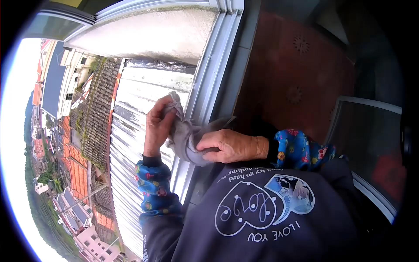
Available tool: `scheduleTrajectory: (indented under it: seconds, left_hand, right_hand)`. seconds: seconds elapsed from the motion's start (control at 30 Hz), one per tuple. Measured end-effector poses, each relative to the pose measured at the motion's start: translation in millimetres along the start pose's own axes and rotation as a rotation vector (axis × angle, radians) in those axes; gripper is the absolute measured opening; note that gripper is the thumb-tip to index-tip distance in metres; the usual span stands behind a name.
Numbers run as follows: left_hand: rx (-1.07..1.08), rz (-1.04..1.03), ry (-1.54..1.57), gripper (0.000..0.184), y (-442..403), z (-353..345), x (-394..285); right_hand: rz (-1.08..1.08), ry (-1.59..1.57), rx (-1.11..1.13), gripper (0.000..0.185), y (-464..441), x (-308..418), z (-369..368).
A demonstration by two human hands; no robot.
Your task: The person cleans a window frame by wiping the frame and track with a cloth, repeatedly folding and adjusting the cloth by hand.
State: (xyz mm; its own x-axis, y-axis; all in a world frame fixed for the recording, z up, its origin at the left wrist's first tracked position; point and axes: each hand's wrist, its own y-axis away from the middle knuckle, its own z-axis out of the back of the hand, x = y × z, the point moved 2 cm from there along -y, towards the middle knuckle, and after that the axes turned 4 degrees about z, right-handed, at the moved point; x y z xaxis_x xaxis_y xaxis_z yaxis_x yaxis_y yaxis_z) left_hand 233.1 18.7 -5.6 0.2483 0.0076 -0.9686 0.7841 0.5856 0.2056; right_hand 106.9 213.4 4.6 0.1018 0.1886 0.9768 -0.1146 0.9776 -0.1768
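A damp-looking grey cloth (190, 142) is bunched and twisted between my two hands above the window sill track. My left hand (159, 124) is closed around its upper end, on the outer side of the frame, thumb pressed to the fabric. My right hand (231, 146) grips the lower, thicker part, fingers curled in and the palm toward the cloth. One loose corner of fabric sticks up past my left fingers. Part of the cloth is hidden under my right fingers.
The white metal window track (214, 65) runs beneath the cloth, beside a tiled ledge (240, 65). Outside lies a corrugated metal roof (135, 126) with tiled roofs and houses beyond. A framed panel (366, 135) leans at the right, over a reddish patterned floor (292, 65).
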Motion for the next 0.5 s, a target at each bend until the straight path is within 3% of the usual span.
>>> scheduleTrajectory:
  seconds: [0.03, 0.13, 0.23, 0.5]
  left_hand:
    - [-0.016, -0.008, 0.194, 0.034, 6.1, 8.3, -2.5]
    - [-0.176, -0.127, 0.378, 0.036, 33.0, 14.6, -14.7]
    - [-0.195, -0.202, 0.566, 0.037, 51.6, 17.7, -16.7]
    - [-0.224, -0.421, 0.786, 0.043, 74.0, 6.5, -41.8]
  right_hand:
    - [0.027, 0.025, 0.016, 0.026, -3.1, -3.4, -3.1]
    - [0.062, 0.149, 0.078, 0.026, -1.1, 4.1, -5.1]
    - [0.046, 0.153, 0.104, 0.025, 1.2, 7.6, -3.4]
    - [0.106, 0.194, 0.171, 0.019, -7.8, 28.9, 11.3]
